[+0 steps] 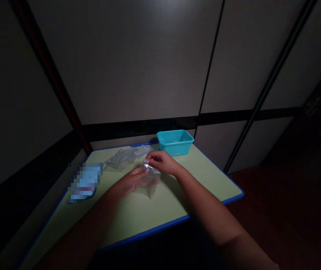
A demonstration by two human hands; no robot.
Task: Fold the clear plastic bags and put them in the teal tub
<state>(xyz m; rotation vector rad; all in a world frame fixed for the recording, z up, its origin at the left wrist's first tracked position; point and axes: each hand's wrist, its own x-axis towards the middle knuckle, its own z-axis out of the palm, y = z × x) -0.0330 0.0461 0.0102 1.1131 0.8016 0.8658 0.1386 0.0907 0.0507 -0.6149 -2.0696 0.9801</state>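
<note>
Between my two hands hangs a clear plastic bag [151, 182], crumpled at the top and drooping above the table. My right hand [161, 161] pinches its upper edge between thumb and fingers. My left hand [132, 180] grips the bag from the left side, its thumb and fingertips close to my right fingers. Whether anything is inside the bag is hard to see. Just behind my hands, more crumpled clear plastic [123, 157] lies on the table. A turquoise plastic basket [175, 146] stands beyond my right hand.
The light green table [146, 221] has a blue rim. On its left side lies a light blue packet [85, 182], partly blurred out. Panelled cabinet doors [138, 67] rise directly behind the table, and the room is dim.
</note>
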